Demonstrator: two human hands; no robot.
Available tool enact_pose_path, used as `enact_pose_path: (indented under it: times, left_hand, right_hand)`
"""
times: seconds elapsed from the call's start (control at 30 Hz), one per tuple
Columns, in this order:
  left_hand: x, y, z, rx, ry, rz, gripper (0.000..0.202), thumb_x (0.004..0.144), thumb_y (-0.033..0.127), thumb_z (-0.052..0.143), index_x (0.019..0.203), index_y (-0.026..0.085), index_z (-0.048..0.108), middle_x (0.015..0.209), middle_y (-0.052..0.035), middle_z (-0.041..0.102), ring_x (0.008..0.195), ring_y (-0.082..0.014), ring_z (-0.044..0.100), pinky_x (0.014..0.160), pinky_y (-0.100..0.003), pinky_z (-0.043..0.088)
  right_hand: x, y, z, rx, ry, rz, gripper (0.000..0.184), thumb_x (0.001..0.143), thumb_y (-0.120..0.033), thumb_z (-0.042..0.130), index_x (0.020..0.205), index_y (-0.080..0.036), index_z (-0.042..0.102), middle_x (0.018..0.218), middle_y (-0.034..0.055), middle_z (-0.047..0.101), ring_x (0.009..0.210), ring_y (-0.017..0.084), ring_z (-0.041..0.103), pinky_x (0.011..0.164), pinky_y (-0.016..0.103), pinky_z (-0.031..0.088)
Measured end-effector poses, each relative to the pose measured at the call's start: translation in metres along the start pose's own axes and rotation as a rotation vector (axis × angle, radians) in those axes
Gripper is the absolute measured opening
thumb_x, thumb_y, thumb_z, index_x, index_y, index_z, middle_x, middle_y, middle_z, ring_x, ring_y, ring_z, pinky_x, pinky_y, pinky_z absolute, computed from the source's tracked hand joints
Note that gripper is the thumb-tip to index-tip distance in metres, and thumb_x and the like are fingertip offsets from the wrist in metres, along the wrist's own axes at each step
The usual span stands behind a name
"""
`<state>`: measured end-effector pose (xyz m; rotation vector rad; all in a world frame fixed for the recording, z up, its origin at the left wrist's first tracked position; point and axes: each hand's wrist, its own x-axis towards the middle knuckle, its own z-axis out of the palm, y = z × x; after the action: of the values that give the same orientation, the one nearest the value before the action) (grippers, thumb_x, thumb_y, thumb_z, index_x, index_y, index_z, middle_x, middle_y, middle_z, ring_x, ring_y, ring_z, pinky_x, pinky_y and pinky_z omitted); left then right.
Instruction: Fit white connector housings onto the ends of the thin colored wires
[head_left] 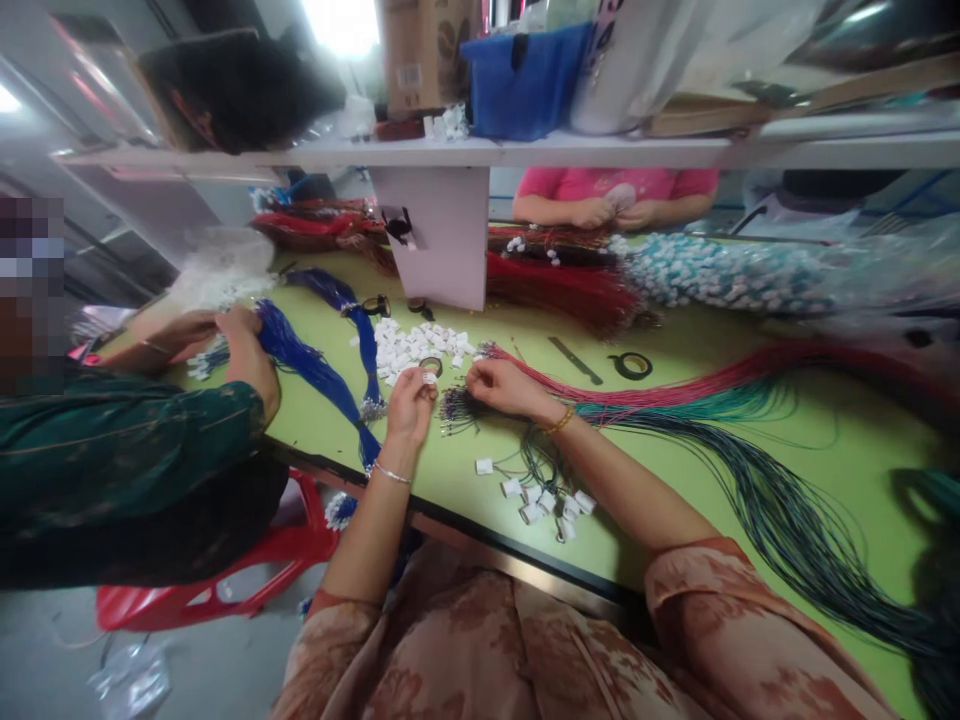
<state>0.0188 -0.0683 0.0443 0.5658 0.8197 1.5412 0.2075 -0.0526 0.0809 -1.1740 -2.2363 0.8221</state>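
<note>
My left hand (pixel 412 400) pinches a small white plastic connector (pixel 429 379) above the green tabletop. To its right, my right hand (pixel 504 388) has its fingers closed over the terminal ends of a dark wire bundle (pixel 461 405); whether a wire is between the fingertips is too small to tell. Pink wires (pixel 570 388) and green wires (pixel 720 402) run off to the right from beside that hand. Behind both hands lies a pile of loose white connectors (pixel 409 345). Nearer my body, several white connectors with wires attached (pixel 546 500) form a cluster.
Black tape rolls (pixel 630 366) and a flat dark strip (pixel 576 360) lie beyond the pink wires. Blue wire bundles (pixel 315 370) stretch left, towards a co-worker's hands (pixel 240 335). A shelf (pixel 525 152) with a blue bin (pixel 525 85) spans overhead. Across the table sits another person (pixel 615 190).
</note>
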Motion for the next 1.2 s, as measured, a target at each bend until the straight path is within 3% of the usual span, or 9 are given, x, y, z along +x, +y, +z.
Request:
enact_pose_path:
  times: [0.13,0.2,0.33,0.4,0.57,0.73,0.93,1.2]
  left_hand:
    - [-0.002,-0.005,0.001,0.034,0.034,0.053,0.021,0.071,0.019,0.075,0.078,0.017,0.055,0.081,-0.0008,0.063,0.062,-0.0056,0.054,0.059,-0.018,0.041]
    - [-0.002,-0.006,0.001,0.037,0.049,0.072,0.019,0.071,0.018,0.074,0.081,0.017,0.058,0.082,-0.0014,0.064,0.065,-0.0062,0.054,0.060,-0.018,0.041]
    - [-0.004,-0.007,0.007,0.028,0.015,0.073,0.014,0.073,0.019,0.072,0.080,0.016,0.060,0.084,-0.0027,0.064,0.066,-0.0069,0.053,0.061,-0.019,0.041]
    - [-0.007,-0.008,0.011,0.025,-0.025,0.046,0.013,0.073,0.019,0.071,0.079,0.016,0.061,0.085,-0.0034,0.064,0.066,-0.0073,0.053,0.062,-0.020,0.042]
    - [-0.015,-0.014,0.022,0.011,-0.126,-0.036,0.011,0.076,0.020,0.069,0.081,0.015,0.061,0.085,-0.0033,0.063,0.070,-0.0091,0.054,0.066,-0.022,0.043]
    - [-0.019,-0.020,0.027,0.014,-0.156,-0.090,0.009,0.078,0.020,0.067,0.082,0.015,0.061,0.086,-0.0048,0.064,0.071,-0.0099,0.056,0.066,-0.022,0.043]
    - [-0.021,-0.026,0.029,0.063,-0.177,-0.075,0.013,0.076,0.021,0.071,0.085,0.015,0.063,0.085,-0.0049,0.066,0.070,-0.0093,0.056,0.065,-0.021,0.043]
    - [-0.019,-0.034,0.029,0.074,-0.137,-0.033,0.023,0.067,0.026,0.080,0.082,0.014,0.067,0.081,-0.0033,0.066,0.067,-0.0077,0.054,0.064,-0.020,0.043]
  right_hand:
    - [0.002,0.000,-0.008,-0.316,-0.044,0.124,0.006,0.073,-0.012,0.056,0.074,-0.012,0.063,0.078,0.0132,0.067,0.071,0.019,0.056,0.068,0.028,0.039]
    - [0.003,0.004,-0.012,-0.227,-0.048,0.117,0.005,0.073,-0.014,0.057,0.070,-0.013,0.061,0.074,0.0110,0.066,0.068,0.018,0.055,0.066,0.028,0.039]
    - [0.007,0.008,-0.017,0.266,0.028,-0.049,0.011,0.078,-0.025,0.053,0.075,-0.015,0.057,0.068,0.0009,0.058,0.061,0.011,0.048,0.060,0.023,0.038]
    - [0.006,0.006,-0.015,0.369,0.058,-0.097,0.012,0.078,-0.027,0.054,0.075,-0.015,0.057,0.066,-0.0010,0.055,0.060,0.010,0.046,0.058,0.022,0.037]
    - [-0.001,-0.001,-0.004,0.394,0.131,-0.098,0.012,0.077,-0.027,0.056,0.073,-0.015,0.057,0.065,-0.0020,0.054,0.059,0.009,0.043,0.057,0.022,0.035]
    - [-0.012,0.004,0.003,0.341,0.187,-0.030,0.014,0.077,-0.027,0.056,0.069,-0.016,0.055,0.061,-0.0022,0.053,0.056,0.009,0.041,0.053,0.022,0.031]
    - [-0.018,0.008,0.009,0.392,0.271,0.035,0.017,0.075,-0.029,0.055,0.066,-0.016,0.054,0.060,-0.0021,0.052,0.057,0.009,0.042,0.055,0.022,0.033]
    - [-0.019,0.012,0.015,0.372,0.287,0.077,0.018,0.074,-0.031,0.053,0.065,-0.015,0.055,0.062,-0.0008,0.054,0.059,0.010,0.045,0.056,0.023,0.034]
